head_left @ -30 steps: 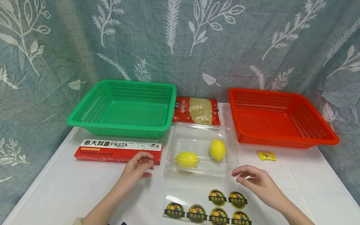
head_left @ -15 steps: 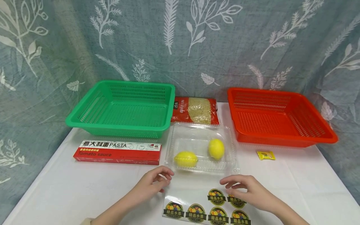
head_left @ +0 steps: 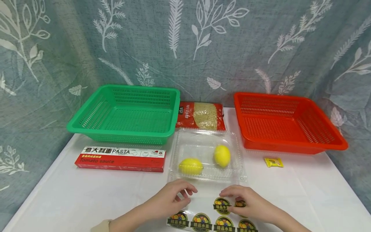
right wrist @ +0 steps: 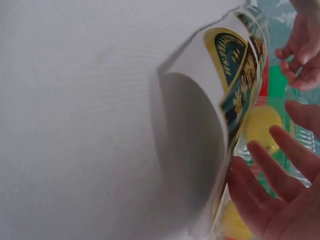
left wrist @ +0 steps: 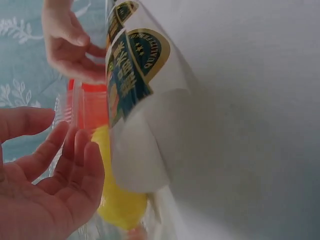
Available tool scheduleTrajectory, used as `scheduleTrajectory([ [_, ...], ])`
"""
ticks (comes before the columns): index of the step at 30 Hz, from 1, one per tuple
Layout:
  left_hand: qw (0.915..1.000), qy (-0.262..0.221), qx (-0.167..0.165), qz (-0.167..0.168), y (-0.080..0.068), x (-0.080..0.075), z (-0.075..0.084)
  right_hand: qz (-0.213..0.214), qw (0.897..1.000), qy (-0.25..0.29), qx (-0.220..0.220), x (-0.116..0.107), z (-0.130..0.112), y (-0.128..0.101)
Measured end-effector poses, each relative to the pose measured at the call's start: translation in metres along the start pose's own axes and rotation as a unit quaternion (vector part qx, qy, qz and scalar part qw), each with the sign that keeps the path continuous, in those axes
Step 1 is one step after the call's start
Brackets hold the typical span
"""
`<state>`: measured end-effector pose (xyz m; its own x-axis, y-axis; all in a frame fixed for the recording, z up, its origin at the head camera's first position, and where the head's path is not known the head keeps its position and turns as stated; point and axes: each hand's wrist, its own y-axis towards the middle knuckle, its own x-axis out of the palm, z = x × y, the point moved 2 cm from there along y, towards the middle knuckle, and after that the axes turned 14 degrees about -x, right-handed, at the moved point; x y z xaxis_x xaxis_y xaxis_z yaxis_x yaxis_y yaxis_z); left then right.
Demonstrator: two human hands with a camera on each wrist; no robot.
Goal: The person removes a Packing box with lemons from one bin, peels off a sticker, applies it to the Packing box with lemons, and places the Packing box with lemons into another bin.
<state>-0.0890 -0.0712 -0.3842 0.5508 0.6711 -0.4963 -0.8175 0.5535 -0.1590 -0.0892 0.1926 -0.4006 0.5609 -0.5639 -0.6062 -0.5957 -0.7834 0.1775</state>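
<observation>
**Ana:** Both hands have come in toward the body since a second ago. Then the left hand (head_left: pixel 171 199) lay by the pasta box (head_left: pixel 120 158) and the right hand (head_left: pixel 246 203) hung off the near right corner of the clear tray (head_left: pixel 207 175). Now the two sit close together on the sticker sheet (head_left: pixel 200 206).

**Ben:** Are they gripping it?

**Ana:** The left hand rests over the sheet's far left part with its fingers loosely bent; nothing shows pinched in it. In the left wrist view its palm (left wrist: pixel 45 200) is spread and empty. The right hand lies over the stickers at the sheet's far right, fingertips down on one round label (head_left: pixel 221 205). Whether it is pinching that label or only pressing on it, I cannot tell.

**Ben:** Where does the sheet lie?

**Ana:** Flat on the white table (head_left: pixel 72 193), under and between both hands, with its far edge just short of the clear tray. From the wrist cameras an edge of it looks curled.

**Ben:** And beyond the hands?

**Ana:** Two lemons (head_left: pixel 191 166) lie in the tray straight ahead of the fingers. Past the tray is a bag of dried pasta (head_left: pixel 201 116). A green basket (head_left: pixel 87 124) stands ahead of the left hand and a red basket (head_left: pixel 292 146) ahead of the right, with a small yellow packet (head_left: pixel 273 162) near the red one.
</observation>
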Motion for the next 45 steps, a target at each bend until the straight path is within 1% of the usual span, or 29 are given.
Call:
scheduleTrajectory([
  [2,0.9998,0.019,0.006,-0.006,0.003,0.003,0.001,-0.006,1.0,-0.014,-0.001,0.0,0.0,0.001],
  [7,0.996,0.087,0.002,-0.02,0.009,0.012,0.002,-0.019,0.998,-0.053,-0.002,0.001,0.0,0.003],
  [10,0.9897,0.143,-0.001,-0.015,0.012,0.016,0.003,-0.022,0.997,-0.073,0.003,0.003,0.001,0.004],
  [13,0.9808,0.195,-0.003,-0.005,0.015,0.02,0.005,-0.023,0.996,-0.086,0.015,0.003,0.002,0.004],
  [18,0.9695,0.245,-0.015,-0.006,0.019,0.024,0.005,-0.022,0.996,-0.085,0.028,0.003,0.004,0.006],
  [22,0.9635,0.267,-0.019,-0.011,0.02,0.027,0.005,-0.023,0.996,-0.081,0.033,0.002,0.005,0.008],
  [26,0.9585,0.284,-0.016,-0.012,0.02,0.028,0.006,-0.018,0.996,-0.085,0.021,0.001,0.006,0.009],
  [32,0.9536,0.3,-0.011,-0.017,0.019,0.028,0.007,-0.016,0.996,-0.088,0.014,0.002,0.007,0.011],
  [39,0.9502,0.311,-0.013,-0.015,0.02,0.031,0.005,-0.025,0.996,-0.084,0.033,0.001,0.008,0.013],
  [43,0.948,0.318,-0.005,-0.003,0.02,0.033,0.004,-0.027,0.995,-0.085,0.051,0.001,0.009,0.014],
  [45,0.9485,0.317,-0.003,0.002,0.02,0.034,0.004,-0.028,0.994,-0.086,0.054,0.002,0.009,0.015],
])
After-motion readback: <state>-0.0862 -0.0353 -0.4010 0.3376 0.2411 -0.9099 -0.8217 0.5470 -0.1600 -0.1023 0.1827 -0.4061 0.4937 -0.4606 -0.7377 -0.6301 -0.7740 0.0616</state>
